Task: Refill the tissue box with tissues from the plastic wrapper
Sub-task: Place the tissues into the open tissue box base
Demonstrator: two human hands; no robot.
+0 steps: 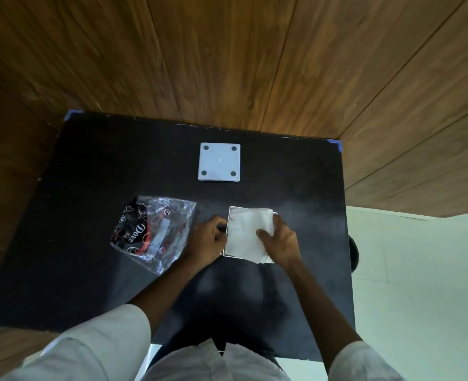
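A white stack of tissues [243, 232] lies on top of the open white tissue box [229, 215], covering most of it, near the middle of the black table. My right hand [281, 239] grips the stack's right side, thumb on top. My left hand [209, 237] holds the box's left wall with curled fingers. The crumpled clear plastic wrapper [155, 232], printed black and red, lies flat to the left of my left hand. The inside of the box is hidden by the tissues.
A square white panel [219, 162] with four dark round feet, probably the box's base plate, lies farther back on the black table [89, 270]. Wooden walls rise behind and to the right. A dark round object [354, 253] pokes out past the table's right edge.
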